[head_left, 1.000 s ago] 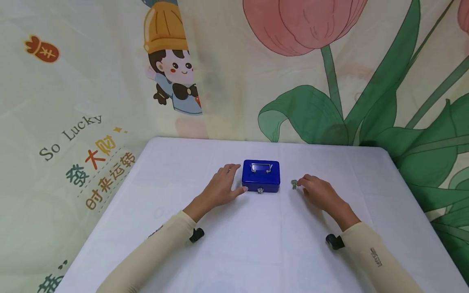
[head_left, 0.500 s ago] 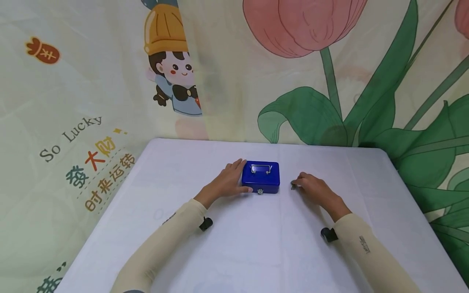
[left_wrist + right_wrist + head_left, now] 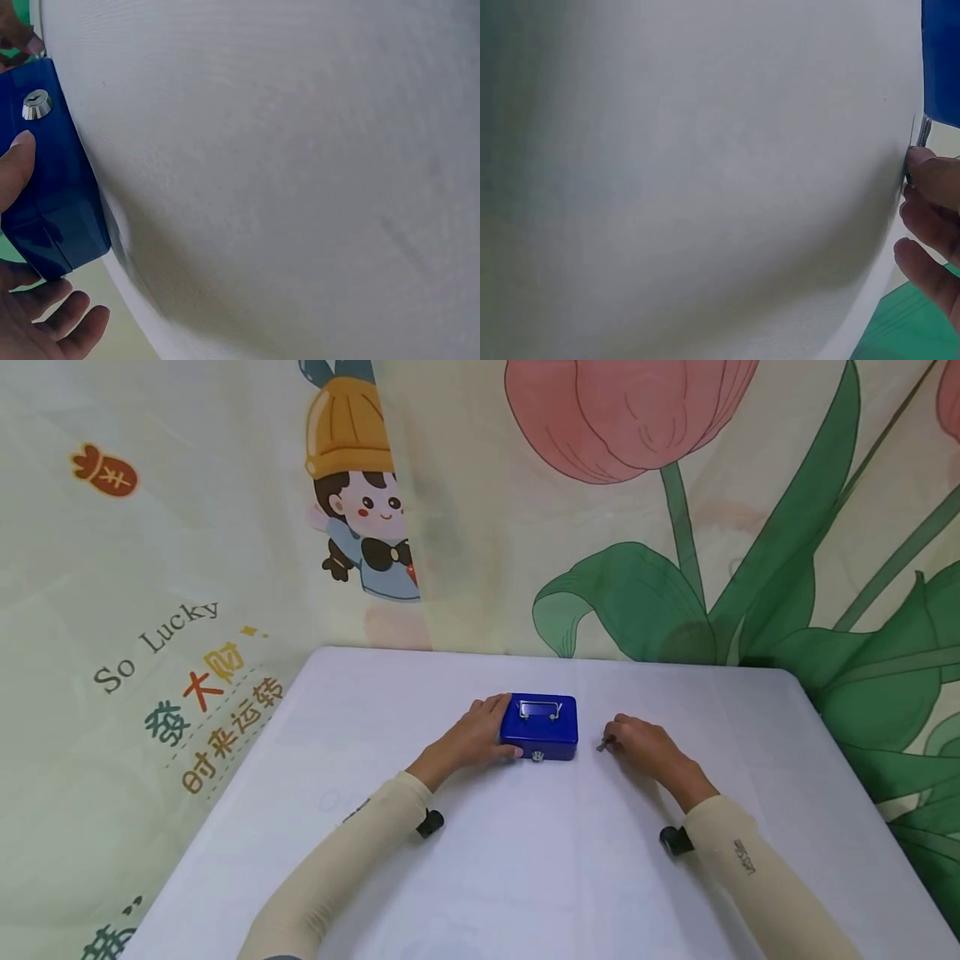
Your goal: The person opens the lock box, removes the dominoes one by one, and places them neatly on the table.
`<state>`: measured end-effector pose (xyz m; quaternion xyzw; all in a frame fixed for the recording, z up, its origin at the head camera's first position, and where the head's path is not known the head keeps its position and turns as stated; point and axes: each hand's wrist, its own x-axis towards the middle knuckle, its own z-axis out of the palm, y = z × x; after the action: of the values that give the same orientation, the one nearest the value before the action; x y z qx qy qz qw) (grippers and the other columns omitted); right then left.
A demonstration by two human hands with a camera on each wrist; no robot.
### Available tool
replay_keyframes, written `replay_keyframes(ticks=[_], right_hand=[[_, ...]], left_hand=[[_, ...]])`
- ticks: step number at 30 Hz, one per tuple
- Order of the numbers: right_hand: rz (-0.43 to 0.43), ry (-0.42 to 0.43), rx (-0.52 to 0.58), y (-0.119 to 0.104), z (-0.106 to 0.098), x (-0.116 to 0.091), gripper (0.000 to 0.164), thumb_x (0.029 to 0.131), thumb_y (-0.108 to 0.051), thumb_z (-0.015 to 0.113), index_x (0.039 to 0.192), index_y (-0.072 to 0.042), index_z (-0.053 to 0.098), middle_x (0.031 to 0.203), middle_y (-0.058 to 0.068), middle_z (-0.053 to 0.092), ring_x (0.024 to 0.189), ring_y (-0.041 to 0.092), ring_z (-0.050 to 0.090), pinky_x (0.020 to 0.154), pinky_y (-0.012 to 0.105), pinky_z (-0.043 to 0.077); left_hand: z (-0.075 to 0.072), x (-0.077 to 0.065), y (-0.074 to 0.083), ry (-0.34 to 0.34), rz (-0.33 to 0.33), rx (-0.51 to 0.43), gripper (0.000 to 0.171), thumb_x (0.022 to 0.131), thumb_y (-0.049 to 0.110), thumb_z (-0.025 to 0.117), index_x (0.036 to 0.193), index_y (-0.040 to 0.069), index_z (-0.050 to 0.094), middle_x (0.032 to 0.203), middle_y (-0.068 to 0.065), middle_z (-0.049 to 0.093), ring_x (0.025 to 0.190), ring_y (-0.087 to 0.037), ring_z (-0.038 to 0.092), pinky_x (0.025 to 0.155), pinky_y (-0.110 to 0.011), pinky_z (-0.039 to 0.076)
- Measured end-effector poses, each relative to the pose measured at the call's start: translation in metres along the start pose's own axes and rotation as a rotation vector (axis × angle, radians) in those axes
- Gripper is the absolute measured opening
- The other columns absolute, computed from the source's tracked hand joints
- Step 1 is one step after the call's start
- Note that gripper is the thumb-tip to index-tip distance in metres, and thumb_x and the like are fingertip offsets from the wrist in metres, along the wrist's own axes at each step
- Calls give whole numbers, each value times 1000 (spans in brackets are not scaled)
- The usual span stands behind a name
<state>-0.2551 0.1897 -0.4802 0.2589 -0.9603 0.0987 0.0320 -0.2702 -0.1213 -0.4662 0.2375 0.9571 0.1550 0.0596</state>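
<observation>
A small blue cash box [image 3: 538,728] with a folding metal handle on its lid stands toward the back of the table. My left hand [image 3: 477,735] holds the box's left end, the thumb across the front. In the left wrist view that thumb lies beside the round silver lock [image 3: 37,104], and the fingers are at the box's end. To the right of the box, my right hand [image 3: 645,748] pinches small metal keys [image 3: 603,744] between thumb and fingers, close above the table. The right wrist view shows the keys [image 3: 925,132] partly hidden by the fingertips.
A white cloth covers the table [image 3: 517,877]. Behind its back edge hangs a printed curtain [image 3: 472,527] with a tulip and a cartoon figure. Each forearm carries a small black wrist camera.
My left hand has moved right and come onto the box. The right fingers have closed on the keys, which now tilt in the pinch. The box stays about where it was.
</observation>
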Motion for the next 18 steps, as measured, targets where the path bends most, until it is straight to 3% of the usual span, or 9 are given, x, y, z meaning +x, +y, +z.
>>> replay_keyframes(ticks=[9, 18], right_hand=[[10, -120, -9, 0, -4, 4, 24, 91, -3, 72, 114, -10, 72, 96, 2, 66, 85, 15, 63, 81, 33, 58], [57, -241, 24, 2, -10, 11, 14, 93, -4, 69, 106, -7, 66, 95, 4, 67, 88, 17, 63, 84, 36, 57]], left_hand=[[1, 1, -1, -1, -9, 30, 104, 86, 53, 75, 159, 4, 20, 160, -18, 32, 140, -37, 38, 116, -48, 35], [-2, 1, 4, -20, -13, 24, 105, 87, 52, 75, 160, 3, 17, 161, -19, 31, 142, -37, 36, 117, -48, 34]])
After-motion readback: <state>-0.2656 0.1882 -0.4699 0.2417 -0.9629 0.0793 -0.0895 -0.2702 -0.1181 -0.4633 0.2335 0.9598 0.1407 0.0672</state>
